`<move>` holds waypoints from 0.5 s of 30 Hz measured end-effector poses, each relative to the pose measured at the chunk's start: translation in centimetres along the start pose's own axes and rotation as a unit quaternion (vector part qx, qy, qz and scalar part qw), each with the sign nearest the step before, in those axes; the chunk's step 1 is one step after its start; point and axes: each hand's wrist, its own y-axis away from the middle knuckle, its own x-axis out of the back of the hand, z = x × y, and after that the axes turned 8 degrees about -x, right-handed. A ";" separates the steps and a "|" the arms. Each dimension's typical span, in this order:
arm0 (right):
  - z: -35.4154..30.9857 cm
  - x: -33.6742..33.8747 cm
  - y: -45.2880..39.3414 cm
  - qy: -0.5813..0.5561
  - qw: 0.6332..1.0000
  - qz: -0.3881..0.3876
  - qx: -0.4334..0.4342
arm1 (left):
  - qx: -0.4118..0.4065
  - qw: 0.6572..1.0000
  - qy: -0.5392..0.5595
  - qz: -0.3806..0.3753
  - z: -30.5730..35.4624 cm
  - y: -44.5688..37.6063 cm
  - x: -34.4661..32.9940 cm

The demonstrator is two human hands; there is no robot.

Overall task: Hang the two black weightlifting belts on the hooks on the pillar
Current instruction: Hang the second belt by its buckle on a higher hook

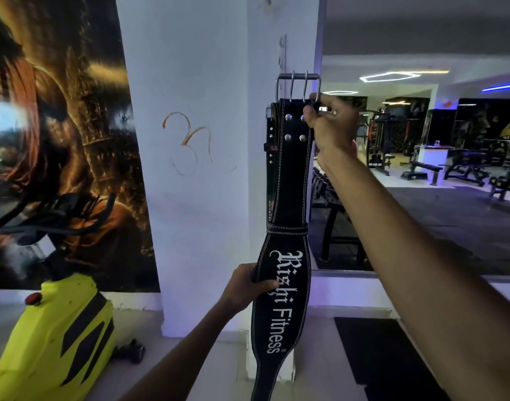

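Right hand: the right hand (330, 123) is up high, fingers closed on the top of the front belt (288, 256), just under its metal buckle (297, 85).
Left hand: the left hand (249, 285) is low down, fingers wrapped on the left edge of the same belt, where the white words start.
Front belt: it hangs long and straight in front of the white pillar (196, 169). The buckle is at the top and the wide part goes down past the bottom of the view.
Second belt: another black belt (270, 146) peeks out behind the front one, on its left side, right by the pillar. I cannot tell if it is on a hook.
Hooks: a thin strip of hooks (282, 57) runs up the pillar, just above the buckle.
Done so far: I think the front belt is not hung yet, because both hands hold it.
Left to do: the buckle looks like it must go up and over a hook.
Arms: the right arm reaches far up and forward. The left arm is bent and low.
Nearby: a yellow machine (57, 337) sits on the floor to the left.
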 end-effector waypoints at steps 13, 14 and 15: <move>1.7 0.3 1.0 0.012 1.000 -0.017 -0.006 | 0.028 0.999 -0.021 -0.026 -2.9 0.6 -0.1; 2.0 0.4 1.0 0.013 1.000 -0.016 -0.010 | 0.033 0.998 -0.030 -0.035 -3.2 0.9 -0.2; 2.3 0.5 1.1 0.011 1.000 -0.015 -0.013 | 0.032 0.998 -0.035 -0.033 -3.3 1.0 -0.1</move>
